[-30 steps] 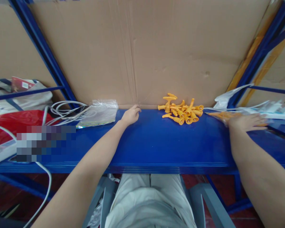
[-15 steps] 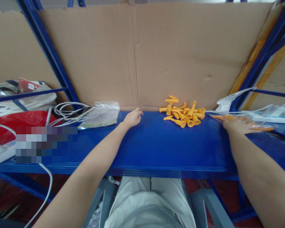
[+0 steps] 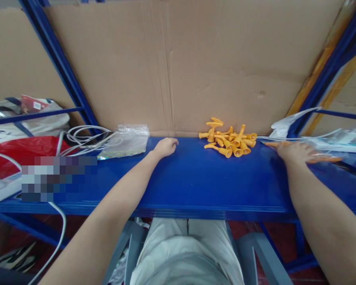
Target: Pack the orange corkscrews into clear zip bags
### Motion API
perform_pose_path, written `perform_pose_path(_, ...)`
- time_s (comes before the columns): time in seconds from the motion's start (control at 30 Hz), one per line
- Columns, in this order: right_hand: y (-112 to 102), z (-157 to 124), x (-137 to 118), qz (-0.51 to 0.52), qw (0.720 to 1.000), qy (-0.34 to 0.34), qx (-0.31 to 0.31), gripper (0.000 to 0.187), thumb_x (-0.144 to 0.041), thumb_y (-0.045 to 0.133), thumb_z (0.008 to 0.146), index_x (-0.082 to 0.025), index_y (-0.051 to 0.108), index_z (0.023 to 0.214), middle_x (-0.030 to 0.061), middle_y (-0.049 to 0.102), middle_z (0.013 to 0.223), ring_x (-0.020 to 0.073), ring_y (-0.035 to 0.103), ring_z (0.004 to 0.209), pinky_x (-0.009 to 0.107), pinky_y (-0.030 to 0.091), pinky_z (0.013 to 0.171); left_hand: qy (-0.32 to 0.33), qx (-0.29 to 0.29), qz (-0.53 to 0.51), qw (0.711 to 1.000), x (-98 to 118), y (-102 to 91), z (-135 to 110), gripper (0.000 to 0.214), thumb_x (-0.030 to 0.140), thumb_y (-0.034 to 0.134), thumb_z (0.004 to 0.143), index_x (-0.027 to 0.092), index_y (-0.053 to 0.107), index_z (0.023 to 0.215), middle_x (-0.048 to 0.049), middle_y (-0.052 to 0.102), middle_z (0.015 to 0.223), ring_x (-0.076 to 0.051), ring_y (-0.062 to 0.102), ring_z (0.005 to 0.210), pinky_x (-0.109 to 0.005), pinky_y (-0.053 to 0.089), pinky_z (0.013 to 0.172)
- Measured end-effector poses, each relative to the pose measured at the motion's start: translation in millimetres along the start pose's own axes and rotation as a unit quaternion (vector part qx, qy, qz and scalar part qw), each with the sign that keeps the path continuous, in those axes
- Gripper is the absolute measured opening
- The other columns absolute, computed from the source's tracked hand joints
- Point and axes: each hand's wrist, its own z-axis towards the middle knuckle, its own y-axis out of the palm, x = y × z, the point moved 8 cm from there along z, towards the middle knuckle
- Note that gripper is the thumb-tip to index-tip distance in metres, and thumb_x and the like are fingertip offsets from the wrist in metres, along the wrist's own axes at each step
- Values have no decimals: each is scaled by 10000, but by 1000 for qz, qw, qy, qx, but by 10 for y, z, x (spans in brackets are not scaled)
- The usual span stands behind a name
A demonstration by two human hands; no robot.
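My left hand (image 3: 166,147) rests on the blue tabletop (image 3: 178,180) near the cardboard, its fingers curled in; nothing shows in it. To its right lies a pile of orange-yellow plastic pieces (image 3: 230,142), several with a flared, hollow, funnel-like end and a narrow bent stem. Farther right, my right hand (image 3: 295,152) is closed over a clear plastic bag (image 3: 326,157) with orange pieces inside. The palm and part of the bag are hidden under that hand. A flat clear bag (image 3: 124,142) lies left of my left hand.
A cardboard sheet (image 3: 207,67) stands along the back between blue frame posts (image 3: 55,59). On the left are coiled white cables (image 3: 86,136), a red bag (image 3: 26,152) and a cloth bag (image 3: 44,122). White plastic (image 3: 290,122) stands by the right post.
My right hand has shifted slightly on the bag, its fingers bending more. My left hand has barely moved; its fingers look a little more curled. The pile is unchanged.
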Motion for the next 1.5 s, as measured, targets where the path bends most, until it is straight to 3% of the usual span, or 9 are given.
perform_pose_path(0.3, -288, -183, -507, 74, 976, -183, 96, 609, -321, 409, 832, 25, 482, 1328, 291, 335, 1509, 385, 295, 1401, 617, 217, 1118, -26, -77, 34, 996, 47, 21, -29, 382, 138, 406, 866, 187, 714, 1087, -62, 729, 1122, -211, 665, 1068, -303, 504, 955)
perform_pose_path(0.43, -357, -280, -702, 87, 963, -235, 101, 587, -301, 399, 855, 10, 481, 1346, 277, 356, 1506, 385, 343, 1377, 621, 199, 1122, -44, -57, 60, 996, 50, -68, -53, 380, 136, 430, 846, 176, 707, 1103, -89, 662, 1250, -237, 592, 1186, -348, 463, 1025)
perform_pose_path(0.6, -408, -416, -952, 119, 927, -339, 112, 540, -247, 433, 847, 4, 496, 1321, 290, 375, 1491, 361, 377, 1368, 574, 263, 1121, -208, 28, 89, 974, -242, -328, -165, 478, 167, 449, 831, 142, 600, 1284, -157, 452, 1489, -336, 389, 1381, -557, 319, 1126)
perform_pose_path(0.8, -402, -781, -1275, 158, 850, -486, 129, 448, -274, 423, 882, -122, 522, 1292, 224, 468, 1443, 330, 438, 1341, 608, 275, 1106, -419, 58, 25, 906, -876, -376, -489, 768, 260, 550, 780, 75, 336, 1494, -247, 232, 1583, -444, 96, 1475, -733, 148, 1105)
perform_pose_path(0.9, -287, -1043, -1464, 172, 813, -549, 89, 431, -304, 386, 921, -142, 543, 1289, 200, 490, 1434, 319, 451, 1338, 603, 273, 1115, -508, 11, -12, 861, -1131, -273, -668, 848, 285, 607, 764, 75, 285, 1520, -261, 114, 1604, -457, 52, 1470, -724, 171, 1103)
perform_pose_path(1.0, -84, -1331, -1653, 159, 785, -598, 3, 453, -354, 384, 942, -148, 555, 1307, 186, 509, 1425, 307, 463, 1335, 565, 322, 1106, -552, -54, -30, 832, -1221, -177, -764, 784, 251, 590, 788, 61, 331, 1502, -267, 176, 1586, -433, 140, 1466, -678, 235, 1114)
perform_pose_path(1.3, 480, -1850, -1977, -104, 757, -595, -250, 461, -268, 386, 942, -193, 593, 1346, 112, 565, 1398, 315, 520, 1287, 554, 347, 1090, -503, -113, 0, 857, -1152, -129, -683, 509, 153, 492, 843, 64, 560, 1339, -231, 493, 1435, -372, 439, 1351, -602, 300, 1120)
perform_pose_path(1.4, 524, -1870, -2045, -134, 754, -575, -288, 492, -240, 396, 926, -188, 563, 1387, 94, 557, 1408, 282, 547, 1268, 434, 419, 1058, -499, -111, 7, 860, -1166, -135, -679, 476, 136, 509, 838, 73, 591, 1302, -235, 528, 1401, -356, 488, 1315, -564, 321, 1123)
perform_pose_path(1.5, 492, -1873, -2068, -135, 771, -564, -262, 492, -268, 378, 940, -181, 561, 1388, 105, 563, 1400, 289, 537, 1279, 467, 383, 1085, -495, -88, 14, 864, -1172, -168, -666, 450, 129, 527, 833, 89, 612, 1273, -229, 578, 1348, -350, 522, 1285, -544, 356, 1108)
